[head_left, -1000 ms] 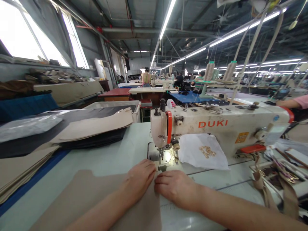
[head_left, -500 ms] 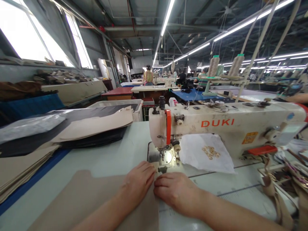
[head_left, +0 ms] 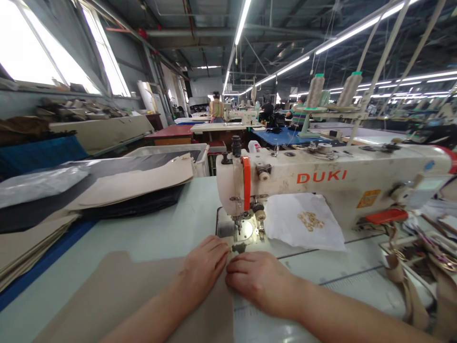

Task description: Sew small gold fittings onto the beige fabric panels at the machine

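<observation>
Fingers (head_left: 240, 267) hide part of the beige fabric (head_left: 132, 281)

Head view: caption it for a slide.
Left hand on a taupe panel, right hand at its edge, before a sewing machine; gold pieces lie on a white sheet.

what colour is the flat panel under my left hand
Greyish tan: the panel under your left hand shows best in the head view.

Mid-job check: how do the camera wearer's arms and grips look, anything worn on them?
The left grip and right grip are bare hands: no gloves, and no rings, watch or bracelet visible. The left forearm and right forearm are bare, with no sleeves in view.
</observation>
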Tool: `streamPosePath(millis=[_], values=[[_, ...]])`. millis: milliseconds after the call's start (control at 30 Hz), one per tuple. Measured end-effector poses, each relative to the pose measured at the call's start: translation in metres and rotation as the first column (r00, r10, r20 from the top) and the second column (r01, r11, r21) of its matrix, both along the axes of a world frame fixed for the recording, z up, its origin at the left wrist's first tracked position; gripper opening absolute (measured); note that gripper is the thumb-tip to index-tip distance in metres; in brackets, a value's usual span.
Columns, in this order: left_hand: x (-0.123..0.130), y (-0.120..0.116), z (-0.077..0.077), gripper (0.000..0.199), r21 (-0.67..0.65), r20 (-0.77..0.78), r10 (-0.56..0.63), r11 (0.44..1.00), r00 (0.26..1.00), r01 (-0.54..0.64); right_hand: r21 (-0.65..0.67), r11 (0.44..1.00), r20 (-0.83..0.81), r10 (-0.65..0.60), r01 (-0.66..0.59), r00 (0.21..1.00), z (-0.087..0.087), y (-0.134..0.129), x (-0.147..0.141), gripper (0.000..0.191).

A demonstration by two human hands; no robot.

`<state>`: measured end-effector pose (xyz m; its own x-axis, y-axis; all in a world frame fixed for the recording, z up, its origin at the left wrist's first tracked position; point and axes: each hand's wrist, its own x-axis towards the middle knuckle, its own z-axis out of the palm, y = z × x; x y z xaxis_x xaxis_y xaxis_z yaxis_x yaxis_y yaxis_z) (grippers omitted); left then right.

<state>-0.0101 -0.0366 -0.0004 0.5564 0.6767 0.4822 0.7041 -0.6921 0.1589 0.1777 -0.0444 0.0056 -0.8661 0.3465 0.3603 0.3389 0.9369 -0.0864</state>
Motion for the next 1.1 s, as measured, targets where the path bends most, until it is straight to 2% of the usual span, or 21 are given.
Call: streamPosePath(millis=[167,400,567,800,1100], values=[[0.0,-0.001,0.0,0.022,-0.023,0.032,0.011,1.0,0.999,-0.01,-0.012,1.0,-0.016,-0.006,0.006,1.0,0.002,-0.001,-0.002,0.016],[-0.002,-0.007,0.006,0.021,-0.083,0.049,-0.008,0.997,0.999,0.012,-0.044,0.989,-0.08,-0.146,0.143,0.986,0.006,0.002,-0.003,0.015],[-0.003,-0.013,0.01,0.024,-0.114,0.073,0.002,0.993,0.997,0.007,0.008,0.988,-0.037,-0.151,0.151,0.988,0.004,0.004,-0.005,0.016],[-0.004,-0.021,0.013,0.025,-0.101,0.049,0.049,0.994,0.998,-0.044,0.071,0.986,0.046,-0.157,0.154,0.987,0.002,0.004,-0.008,0.004],[0.011,0.004,0.011,0.024,-0.072,-0.001,0.035,0.997,0.999,-0.035,0.103,0.98,0.151,-0.182,0.168,0.972,0.008,0.024,0.008,0.004]])
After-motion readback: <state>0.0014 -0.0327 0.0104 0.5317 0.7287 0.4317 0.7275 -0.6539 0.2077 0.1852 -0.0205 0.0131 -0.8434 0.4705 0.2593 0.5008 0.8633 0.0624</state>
